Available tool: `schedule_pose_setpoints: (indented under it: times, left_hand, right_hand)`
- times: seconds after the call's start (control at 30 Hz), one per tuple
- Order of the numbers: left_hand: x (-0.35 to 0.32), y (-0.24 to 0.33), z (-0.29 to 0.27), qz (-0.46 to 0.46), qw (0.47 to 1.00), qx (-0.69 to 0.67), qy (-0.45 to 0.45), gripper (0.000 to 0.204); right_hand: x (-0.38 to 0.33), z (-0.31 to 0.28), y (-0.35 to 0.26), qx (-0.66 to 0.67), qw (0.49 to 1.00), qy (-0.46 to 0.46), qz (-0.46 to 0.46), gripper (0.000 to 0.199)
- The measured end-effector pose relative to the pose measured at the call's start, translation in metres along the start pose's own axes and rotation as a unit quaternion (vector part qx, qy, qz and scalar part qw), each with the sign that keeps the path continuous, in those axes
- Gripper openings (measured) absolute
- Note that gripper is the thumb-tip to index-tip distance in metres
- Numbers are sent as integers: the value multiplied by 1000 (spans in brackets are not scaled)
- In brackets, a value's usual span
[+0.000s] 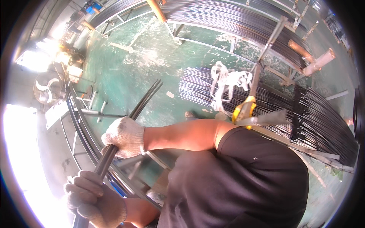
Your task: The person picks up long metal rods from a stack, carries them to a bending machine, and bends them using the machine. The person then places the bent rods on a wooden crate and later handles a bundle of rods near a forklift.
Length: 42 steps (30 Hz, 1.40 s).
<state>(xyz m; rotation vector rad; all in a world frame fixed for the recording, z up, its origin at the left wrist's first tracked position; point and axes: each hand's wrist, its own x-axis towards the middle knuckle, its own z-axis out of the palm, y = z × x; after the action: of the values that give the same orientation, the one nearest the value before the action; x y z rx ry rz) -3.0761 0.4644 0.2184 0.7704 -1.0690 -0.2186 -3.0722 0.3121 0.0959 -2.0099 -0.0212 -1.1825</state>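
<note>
A small bundle of long dark rods (105, 161) runs slantwise from the left lower edge up toward the middle of the head view. Gloved in off-white knit, my right hand (123, 136) wraps round it, and several thin rod ends stick out beyond that hand. Lower down, my left hand (93, 197), also gloved, has its fingers curled round the same bundle. The rods reappear below this hand at the picture's lower edge. Both hands are closed, and parts of the grip are hidden behind the gloves.
Beneath the rods stands a long metal frame (84, 131) with dark rails. On the right, piles of dark rods (323, 121) lie near white strapping (228, 81) and a yellow tool (244, 110). A rack (213, 19) of rods stands at the back; a fan (47, 91) is at left.
</note>
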Motion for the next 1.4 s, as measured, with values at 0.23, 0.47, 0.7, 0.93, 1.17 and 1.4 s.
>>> schedule_pose_setpoints:
  times: [0.23, 0.47, 0.7, 0.93, 1.17, 1.4]
  left_hand:
    - [140, -137, -74, 3, 998, 67, -5, 24]
    - [268, -227, -136, -10, 998, 6, -65, 25]
    - [384, -347, -213, -7, 998, 4, -67, 38]
    - [511, -464, -312, -36, 986, -16, -159, 40]
    - [620, -576, -385, -64, 988, -57, -128, 38]
    - [735, -714, -458, -91, 995, 3, -49, 33]
  right_hand:
    - [112, 22, 173, -51, 997, 47, 40, 27]
    - [203, 36, 288, -32, 995, 91, 36, 34]
    - [283, 67, 427, -136, 983, 84, 86, 31]
    - [378, 128, 572, -214, 970, 87, 79, 34]
    - [475, 153, 679, -195, 965, 43, 170, 32]
    - [584, 182, 852, -181, 965, -37, 188, 32]
